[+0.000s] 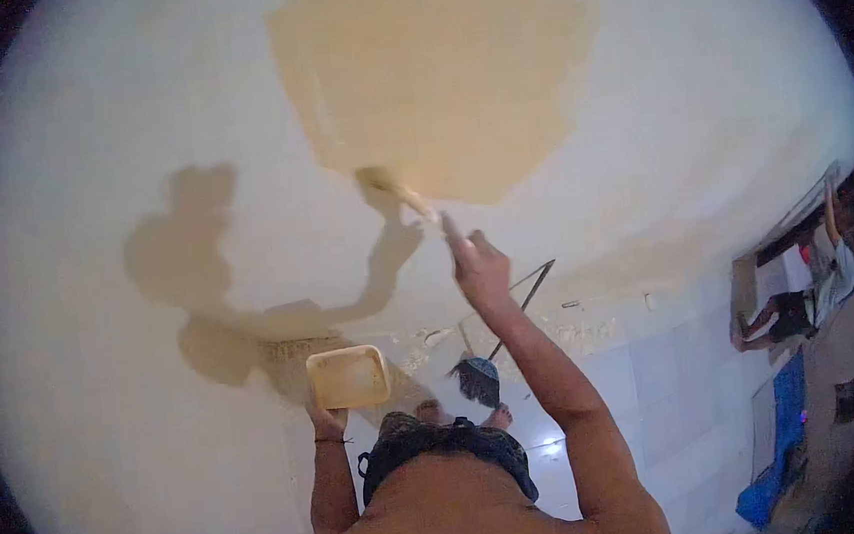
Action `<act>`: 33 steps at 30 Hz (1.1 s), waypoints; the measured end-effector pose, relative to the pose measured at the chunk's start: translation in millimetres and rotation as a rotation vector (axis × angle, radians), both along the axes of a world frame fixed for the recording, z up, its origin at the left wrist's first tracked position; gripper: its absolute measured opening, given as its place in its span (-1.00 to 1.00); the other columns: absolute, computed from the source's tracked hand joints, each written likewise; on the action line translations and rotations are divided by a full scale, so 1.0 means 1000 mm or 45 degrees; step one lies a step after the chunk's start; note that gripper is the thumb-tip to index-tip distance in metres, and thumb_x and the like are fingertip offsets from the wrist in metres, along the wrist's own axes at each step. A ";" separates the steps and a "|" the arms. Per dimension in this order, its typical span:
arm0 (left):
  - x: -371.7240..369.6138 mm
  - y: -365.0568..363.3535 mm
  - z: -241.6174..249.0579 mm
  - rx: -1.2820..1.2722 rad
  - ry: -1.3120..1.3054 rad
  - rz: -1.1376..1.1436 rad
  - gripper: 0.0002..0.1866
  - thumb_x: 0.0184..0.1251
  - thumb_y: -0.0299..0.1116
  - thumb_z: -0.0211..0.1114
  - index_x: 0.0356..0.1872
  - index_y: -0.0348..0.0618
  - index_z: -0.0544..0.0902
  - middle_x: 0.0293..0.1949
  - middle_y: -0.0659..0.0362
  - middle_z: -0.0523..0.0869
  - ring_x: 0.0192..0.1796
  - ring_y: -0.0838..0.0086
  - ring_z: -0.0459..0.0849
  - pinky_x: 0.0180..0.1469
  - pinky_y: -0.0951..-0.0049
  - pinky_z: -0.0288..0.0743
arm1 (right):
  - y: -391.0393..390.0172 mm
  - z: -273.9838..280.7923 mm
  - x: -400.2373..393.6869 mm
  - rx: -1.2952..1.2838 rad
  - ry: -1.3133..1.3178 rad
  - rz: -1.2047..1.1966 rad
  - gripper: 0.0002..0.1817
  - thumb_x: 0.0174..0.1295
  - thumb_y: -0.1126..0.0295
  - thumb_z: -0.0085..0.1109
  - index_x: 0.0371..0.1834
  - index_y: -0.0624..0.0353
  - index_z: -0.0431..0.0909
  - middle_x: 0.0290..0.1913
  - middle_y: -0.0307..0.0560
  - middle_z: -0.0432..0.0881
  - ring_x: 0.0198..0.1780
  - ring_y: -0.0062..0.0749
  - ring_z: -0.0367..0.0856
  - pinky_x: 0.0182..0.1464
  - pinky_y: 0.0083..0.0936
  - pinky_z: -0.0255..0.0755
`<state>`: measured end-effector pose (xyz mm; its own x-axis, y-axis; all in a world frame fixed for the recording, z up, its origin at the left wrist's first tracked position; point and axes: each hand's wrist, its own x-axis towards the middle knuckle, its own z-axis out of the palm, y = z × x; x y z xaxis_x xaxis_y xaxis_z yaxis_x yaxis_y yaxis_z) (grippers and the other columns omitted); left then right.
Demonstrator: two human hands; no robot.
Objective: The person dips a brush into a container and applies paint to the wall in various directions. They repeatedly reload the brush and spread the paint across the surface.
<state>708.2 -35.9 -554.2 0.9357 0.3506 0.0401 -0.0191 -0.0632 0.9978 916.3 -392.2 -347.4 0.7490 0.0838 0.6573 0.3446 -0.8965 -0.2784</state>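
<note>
My right hand [479, 263] is closed on the handle of a paintbrush [412, 200], held up at the wall. The brush head, blurred, is at the lower edge of a tan painted patch [442, 75] on the pale wall [70, 195]. Lower down, my left hand [329, 418] holds a shallow rectangular tray [348, 377] from beneath, its fingers mostly hidden by it. Tan paint coats the inside of the tray. My shadow falls on the wall to the left of the brush.
On the tiled floor [597, 384] near my feet lies a dark-bristled broom [477, 381] with a thin handle. Paint spatter marks the base of the wall. At the right are another person [834, 270] and a blue cloth [786, 429].
</note>
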 end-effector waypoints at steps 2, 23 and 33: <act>0.006 0.006 -0.008 -0.619 0.077 0.058 -0.42 0.51 0.09 0.14 0.32 -0.12 0.53 0.24 0.08 0.64 0.26 0.18 0.62 0.34 0.05 0.49 | -0.031 -0.013 -0.012 -0.046 0.139 -0.033 -0.31 0.29 0.41 0.21 0.51 -0.35 0.35 -0.36 -0.12 0.52 -0.51 -0.26 0.61 -0.56 -0.30 0.52; 0.014 -0.005 0.015 -1.178 0.158 0.067 -0.36 0.52 0.13 0.13 0.39 -0.12 0.46 0.30 0.04 0.59 0.33 0.16 0.56 0.37 0.01 0.46 | -0.023 -0.040 -0.033 0.061 0.194 -0.078 -0.35 0.28 0.39 0.24 0.48 -0.23 0.40 -0.43 -0.16 0.55 -0.53 -0.27 0.60 -0.58 -0.29 0.48; 0.015 -0.013 0.012 -1.243 0.122 0.088 -0.36 0.53 0.16 0.09 0.39 -0.10 0.43 0.30 0.08 0.58 0.33 0.16 0.55 0.37 -0.02 0.46 | -0.033 -0.072 0.006 0.117 -0.001 0.047 -0.27 0.23 0.38 0.22 0.51 -0.38 0.34 -0.36 -0.12 0.59 -0.55 -0.18 0.63 -0.59 -0.23 0.51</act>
